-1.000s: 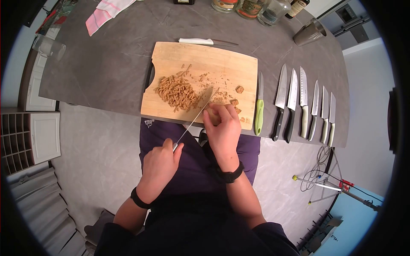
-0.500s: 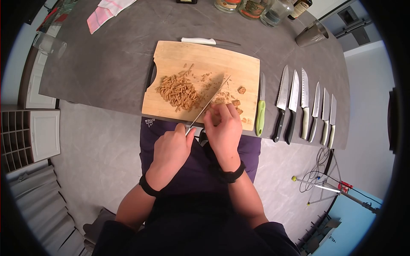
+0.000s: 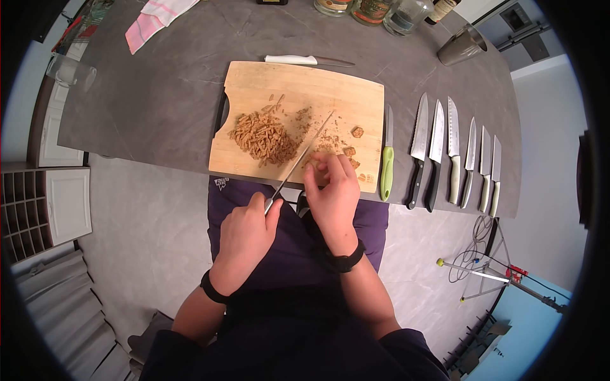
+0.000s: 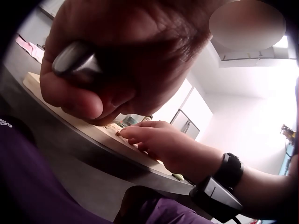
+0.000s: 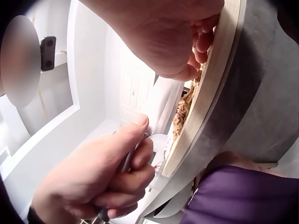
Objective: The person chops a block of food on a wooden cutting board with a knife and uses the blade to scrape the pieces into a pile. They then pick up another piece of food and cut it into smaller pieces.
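The left hand point(image 3: 244, 238) grips the silver handle point(image 3: 269, 204) of a knife, its blade point(image 3: 307, 150) slanting up and right over the wooden board point(image 3: 305, 79). In the left wrist view its fingers wrap the handle point(image 4: 77, 63). Beside the blade, the right hand point(image 3: 333, 197) rests at the board's near edge, curled fingertips pinching a small brown piece point(image 4: 118, 133); the piece is mostly hidden. Thin brown slices point(image 3: 260, 136) lie heaped left of the blade, with crumbs around it. A few small chunks point(image 3: 357, 131) sit on the right.
A white-handled knife point(image 3: 291, 60) lies beyond the board, a green-handled one point(image 3: 387, 174) along its right side. Several more knives point(image 3: 453, 152) lie in a row farther right. Bottles point(image 3: 370, 9), a metal cup point(image 3: 462, 46) and a pink-striped cloth point(image 3: 152, 22) are at the back.
The knife and left hand moved forward and right, then drew partway back toward the body. The right hand has stayed almost in place.
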Motion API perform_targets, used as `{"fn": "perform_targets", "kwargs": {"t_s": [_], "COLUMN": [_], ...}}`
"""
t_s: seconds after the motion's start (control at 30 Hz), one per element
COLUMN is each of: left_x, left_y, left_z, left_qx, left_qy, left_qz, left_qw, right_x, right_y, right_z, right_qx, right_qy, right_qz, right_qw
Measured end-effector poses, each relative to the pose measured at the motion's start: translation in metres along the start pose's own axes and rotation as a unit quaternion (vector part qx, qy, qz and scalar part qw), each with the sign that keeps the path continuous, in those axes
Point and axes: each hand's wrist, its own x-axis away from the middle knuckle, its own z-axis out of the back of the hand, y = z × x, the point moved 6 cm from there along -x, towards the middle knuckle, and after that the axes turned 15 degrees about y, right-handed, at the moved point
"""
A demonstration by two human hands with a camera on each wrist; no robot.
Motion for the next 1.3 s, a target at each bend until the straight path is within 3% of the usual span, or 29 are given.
{"fn": "perform_targets", "kwargs": {"t_s": [1.3], "left_x": [0.014], "left_y": [-0.002], "left_z": [0.011], "left_qx": [-0.039], "left_qy": [-0.018], "left_qz": [-0.012], "left_qw": [0.999], "right_x": [-0.002], "right_y": [0.000], "right_z": [-0.004], "right_qx": [0.000], "right_qy": [0.007], "right_qz": [-0.022], "right_qw": [1.000]}}
